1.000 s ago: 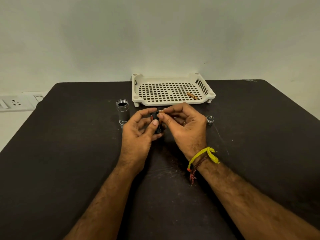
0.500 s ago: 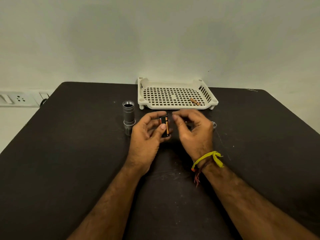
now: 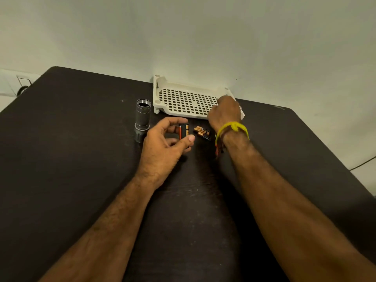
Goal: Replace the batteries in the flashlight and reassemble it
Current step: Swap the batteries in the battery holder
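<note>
The grey flashlight body (image 3: 142, 120) stands upright on the dark table (image 3: 71, 159), its open threaded end up, just left of my left hand. My left hand (image 3: 164, 145) grips a black battery holder (image 3: 183, 131) with batteries in it, between thumb and fingers. Loose copper-and-black batteries (image 3: 202, 132) lie on the table right of the holder. My right hand (image 3: 224, 110) reaches over the right end of the white perforated tray (image 3: 183, 100); its fingers are hidden behind the hand. The battery earlier seen in the tray is hidden by it.
The tray sits at the table's far edge against a pale wall. A wall socket (image 3: 22, 82) is at far left. A dark cable (image 3: 362, 164) shows at the right edge. A yellow thread band (image 3: 233, 129) circles my right wrist.
My right hand left the battery holder and moved back and right to the tray. Loose batteries now show on the table where that hand was. The view shifted, and the small cap is hidden.
</note>
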